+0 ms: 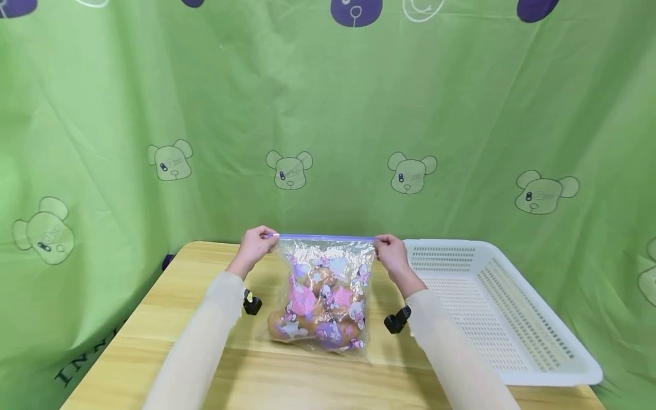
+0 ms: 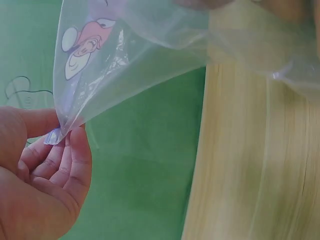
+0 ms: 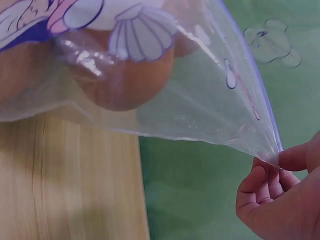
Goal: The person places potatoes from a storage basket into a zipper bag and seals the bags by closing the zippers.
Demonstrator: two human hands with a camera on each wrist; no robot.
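Observation:
A clear zip bag (image 1: 328, 293) with pink and purple cartoon prints hangs between both hands over the table, its purple zip strip (image 1: 328, 237) stretched level along the top. Several round brown things (image 3: 122, 80), egg-like in the right wrist view, lie in its lower part. My left hand (image 1: 254, 246) pinches the top left corner between thumb and fingers; in the left wrist view the purple strip end (image 2: 52, 136) pokes out there. At the opposite top corner, my right hand (image 1: 392, 254) pinches the bag by the end of the strip.
A white perforated plastic basket (image 1: 543, 299) stands on the right of the wooden table (image 1: 154, 319), beyond the right forearm. Behind the table hangs a green curtain (image 1: 348, 102) with bear-head prints. Each wrist carries a small black camera (image 1: 397, 320).

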